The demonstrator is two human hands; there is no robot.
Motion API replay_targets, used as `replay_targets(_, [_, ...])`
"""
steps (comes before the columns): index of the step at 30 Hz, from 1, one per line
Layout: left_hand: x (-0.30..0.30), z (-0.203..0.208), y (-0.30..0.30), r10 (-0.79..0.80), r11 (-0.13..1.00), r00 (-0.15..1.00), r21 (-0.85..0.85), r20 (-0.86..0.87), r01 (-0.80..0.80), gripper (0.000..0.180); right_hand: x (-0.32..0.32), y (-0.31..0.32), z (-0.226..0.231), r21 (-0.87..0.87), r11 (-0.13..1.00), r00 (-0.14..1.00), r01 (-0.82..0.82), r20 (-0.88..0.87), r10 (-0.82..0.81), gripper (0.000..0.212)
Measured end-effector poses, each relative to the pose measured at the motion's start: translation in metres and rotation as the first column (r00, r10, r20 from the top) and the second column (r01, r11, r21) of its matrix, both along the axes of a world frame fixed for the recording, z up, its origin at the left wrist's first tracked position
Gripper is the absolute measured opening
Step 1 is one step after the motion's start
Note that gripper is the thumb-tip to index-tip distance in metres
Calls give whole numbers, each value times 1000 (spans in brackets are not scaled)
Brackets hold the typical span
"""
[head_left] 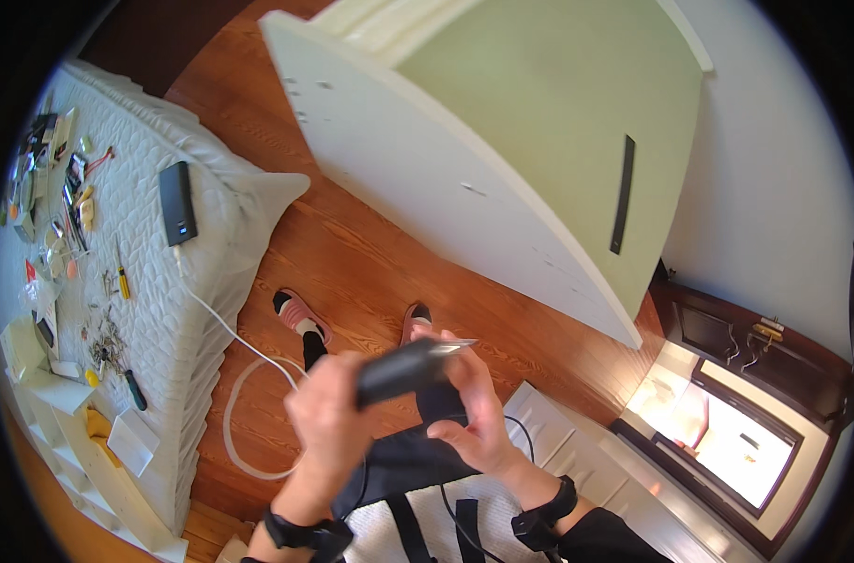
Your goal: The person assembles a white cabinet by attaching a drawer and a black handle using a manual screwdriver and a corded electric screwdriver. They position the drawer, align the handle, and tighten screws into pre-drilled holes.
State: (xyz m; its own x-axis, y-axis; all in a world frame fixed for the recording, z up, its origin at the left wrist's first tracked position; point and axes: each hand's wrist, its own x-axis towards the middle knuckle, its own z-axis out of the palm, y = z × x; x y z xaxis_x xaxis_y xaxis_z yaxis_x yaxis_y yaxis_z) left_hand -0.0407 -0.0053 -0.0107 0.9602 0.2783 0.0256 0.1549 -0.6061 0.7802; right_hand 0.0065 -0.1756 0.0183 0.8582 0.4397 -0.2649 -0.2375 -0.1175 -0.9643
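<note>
My left hand (328, 408) is closed round the rear of a black, thick handheld tool (394, 372), smeared by motion so that its kind is unclear. A shiny silver tip (453, 346) sticks out of its right end. Beside that tip is my right hand (478, 408), with thumb and fingers apart; whether a fingertip touches the tip cannot be made out. A white cable (230, 324) runs from a black power bank (176, 204) on the bed towards my left hand, which hides its end.
On the left, the quilted white bed (230, 202) bears scattered tools, a yellow screwdriver (123, 281), a dark-handled screwdriver (135, 389) and a white organiser (80, 460). A large white and green panel (539, 141) stands ahead over the wooden floor (352, 235). White drawers (577, 460) are at right.
</note>
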Motion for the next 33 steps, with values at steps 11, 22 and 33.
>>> replay_targets(11, [36, -1, -127, -684, 249, 621, -923, -382, -294, 44, -8, -109, -28, 269, 816, 816, 511, -451, -361, 49])
replay_targets(22, [1, -37, -45, -209, 976, 978, 68, 25, 207, 29, -13, -87, -43, 467, 254, 529, 847, -686, -499, 22])
replay_targets(33, [-6, -129, 100, -165, -181, 548, -521, -820, -834, 47, -79, -142, -91, -85, -166, -126, 982, -959, -253, 30])
